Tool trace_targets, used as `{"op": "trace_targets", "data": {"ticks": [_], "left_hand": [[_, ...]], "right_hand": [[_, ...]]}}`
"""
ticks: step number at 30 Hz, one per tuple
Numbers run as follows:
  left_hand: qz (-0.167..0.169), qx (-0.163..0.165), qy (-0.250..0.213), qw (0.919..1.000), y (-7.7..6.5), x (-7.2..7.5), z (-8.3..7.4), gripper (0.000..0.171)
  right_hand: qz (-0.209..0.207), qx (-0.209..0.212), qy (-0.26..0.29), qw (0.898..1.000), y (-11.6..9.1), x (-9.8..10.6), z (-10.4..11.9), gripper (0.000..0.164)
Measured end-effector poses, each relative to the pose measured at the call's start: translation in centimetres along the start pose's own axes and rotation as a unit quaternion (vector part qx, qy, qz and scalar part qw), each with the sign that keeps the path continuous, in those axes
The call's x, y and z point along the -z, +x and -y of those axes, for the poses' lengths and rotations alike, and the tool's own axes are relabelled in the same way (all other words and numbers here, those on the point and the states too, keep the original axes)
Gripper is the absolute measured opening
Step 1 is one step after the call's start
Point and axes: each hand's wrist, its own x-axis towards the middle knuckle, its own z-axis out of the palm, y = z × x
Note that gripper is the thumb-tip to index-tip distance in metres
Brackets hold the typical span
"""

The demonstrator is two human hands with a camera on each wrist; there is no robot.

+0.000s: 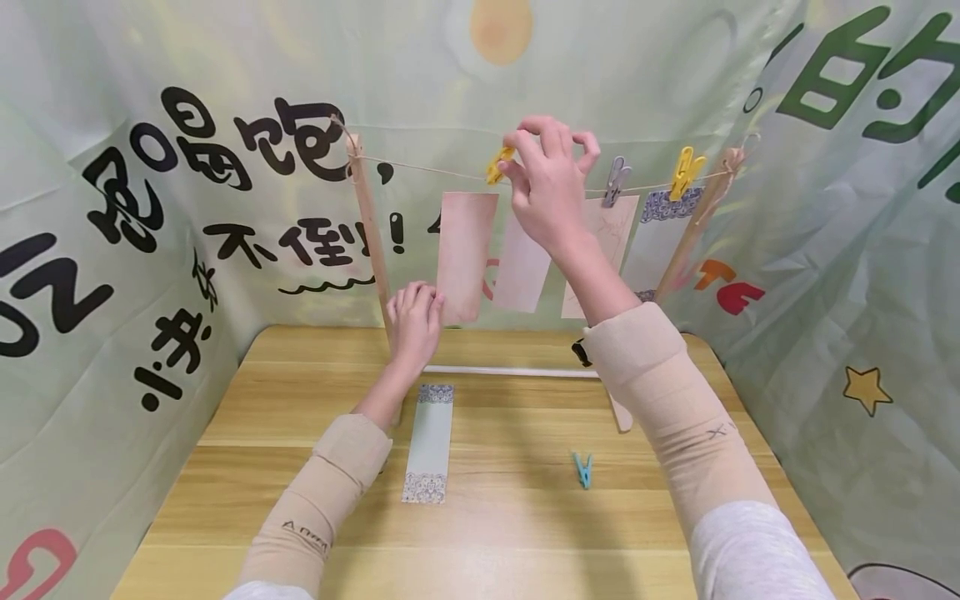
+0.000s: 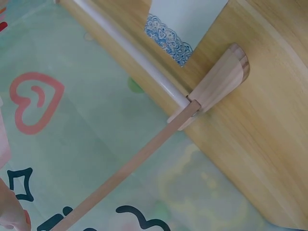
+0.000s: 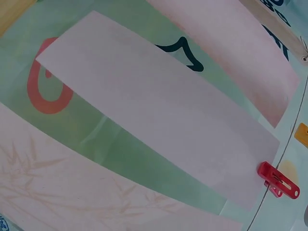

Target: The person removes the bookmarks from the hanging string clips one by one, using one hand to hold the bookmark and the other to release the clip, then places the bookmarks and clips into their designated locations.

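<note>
My right hand (image 1: 551, 179) pinches a yellow clothespin (image 1: 498, 166) at the string, above a pink paper strip (image 1: 467, 258). The strip's top edge lies just below the string, with no clip visible on it. Lower down, my left hand (image 1: 415, 325) grips this strip at its lower left edge; the exact finger contact is partly hidden. A pale strip (image 3: 159, 110) hangs beside it from a red clothespin (image 3: 278, 180), which my right hand covers in the head view. Further right, a grey clothespin (image 1: 617, 182) and another yellow clothespin (image 1: 686, 173) hold two patterned strips.
The string (image 1: 420, 169) runs between two wooden posts (image 1: 367, 221) joined below by a white rod (image 1: 517, 372). On the wooden table (image 1: 510, 533) lie a blue-patterned strip (image 1: 429, 442) and a blue clothespin (image 1: 582, 471). Printed cloth (image 1: 825, 275) surrounds the table's back and sides.
</note>
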Motion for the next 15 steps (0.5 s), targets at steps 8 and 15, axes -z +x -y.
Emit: {"op": "trace_targets", "data": {"ticks": [8, 15], "left_hand": [[-0.009, 0.001, 0.004, 1.0, -0.3, 0.0, 0.1, 0.023], [-0.021, -0.006, -0.006, 0.9997, -0.6, 0.1, 0.3, 0.022]], "right_hand": [[-0.014, 0.0, 0.006, 1.0, -0.6, 0.6, -0.1, 0.02], [-0.031, 0.003, 0.026, 0.999, -1.4, 1.0, -0.3, 0.023]]}}
